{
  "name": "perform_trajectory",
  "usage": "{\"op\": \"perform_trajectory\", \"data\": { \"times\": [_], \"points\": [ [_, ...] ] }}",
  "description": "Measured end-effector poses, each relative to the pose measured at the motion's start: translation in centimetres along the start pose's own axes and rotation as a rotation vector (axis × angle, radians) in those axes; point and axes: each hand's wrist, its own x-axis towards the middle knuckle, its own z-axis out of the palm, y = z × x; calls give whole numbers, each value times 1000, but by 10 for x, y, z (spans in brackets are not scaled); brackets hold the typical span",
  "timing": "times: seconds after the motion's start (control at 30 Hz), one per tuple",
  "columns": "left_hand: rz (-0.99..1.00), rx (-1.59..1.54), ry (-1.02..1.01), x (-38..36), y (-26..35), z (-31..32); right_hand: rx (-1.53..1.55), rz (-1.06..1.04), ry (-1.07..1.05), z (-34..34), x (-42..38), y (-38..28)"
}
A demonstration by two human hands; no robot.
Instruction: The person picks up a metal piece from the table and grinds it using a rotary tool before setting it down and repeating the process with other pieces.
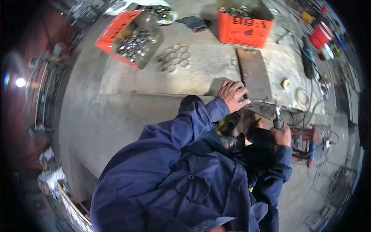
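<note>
My left hand point(233, 96) is at the front edge of the worktable, beside a flat brown metal plate point(255, 75). Its fingers are bent and pressed together; a small dark bit shows at the fingertips, too hidden to name. Lower right, my right hand point(282, 135) is wrapped round a hand tool with a dark round collar and a bright metal tip point(277, 113). The tip points up toward the table edge, and the rest of the tool is hidden by my hand and sleeve. Several metal rings point(176, 57) lie in a cluster on the tabletop.
Two orange containers point(247, 34) of shiny metal parts stand toward the back, with a white bag point(167, 19) and dark glove point(194, 24) nearby. On the right lie an angle grinder point(308, 62), a red container point(321, 35), a tape roll point(302, 96) and cables.
</note>
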Motion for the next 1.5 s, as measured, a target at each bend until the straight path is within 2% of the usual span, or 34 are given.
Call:
{"op": "perform_trajectory", "data": {
  "times": [0.1, 0.17, 0.2, 0.23, 0.27, 0.3, 0.37, 0.47, 0.5, 0.53, 0.6, 0.63, 0.7, 0.73, 0.77, 0.83, 0.97, 1.13, 1.33, 1.4, 1.43, 1.5],
  "points": [
    [-155, 77, 53, -15, -37, -30, -56, 90, -79, -3, 2, -2],
    [-268, 167, 195, -23, -82, -45, -36, 82, -77, -6, 2, -7],
    [-336, 318, 262, -29, -114, -46, -15, 83, -73, -7, 1, -9],
    [-514, 346, 173, -24, -119, -67, -15, 84, -71, -6, 2, -8],
    [-554, 435, 223, -30, -144, -70, 4, 96, -76, -3, 3, -5],
    [-525, 498, 163, -37, -172, -71, 22, 110, -79, -3, 3, -4],
    [-650, 555, -45, -37, -173, -81, 13, 101, -70, -3, 1, -9],
    [-514, 417, 48, -34, -166, -72, 113, -20, -96, -8, -5, -26],
    [-481, 375, 20, -26, -154, -57, 12, 42, -140, -8, -3, -20],
    [-511, 58, -22, -16, -137, -44, -66, 63, -42, 1, -3, -6],
    [-557, -457, -135, 5, -96, -23, -65, 49, -34, 5, 0, 1],
    [-539, -476, -163, 19, -69, -18, -92, 78, -40, 0, -2, -9],
    [-243, -355, -164, 39, -24, -8, -57, 118, -68, -5, -3, -14],
    [-97, -361, -94, 44, -24, 12, -55, 135, -58, -7, -6, -18],
    [-83, -368, -102, 47, -27, 24, -62, 155, -82, -10, -6, -22],
    [204, 104, -80, 53, -26, 38, -63, 184, -95, -14, -8, -20],
    [384, 180, -78, 48, -31, 45, -34, 204, -112, -16, -12, -12],
    [365, 101, -88, 50, -26, 39, -8, 196, -120, -17, -11, -10],
    [221, -3, -70, 56, -23, 40, 22, 209, -113, -25, -14, -23],
    [-24, -4, -144, 60, -22, 41, 28, 206, -116, -23, -13, -19],
    [-23, -5, -146, 63, -22, 42, 33, 200, -125, -21, -13, -16],
    [-153, 129, -312, 74, -18, 38, 27, 194, -124, -19, -13, -14]
  ]
}}
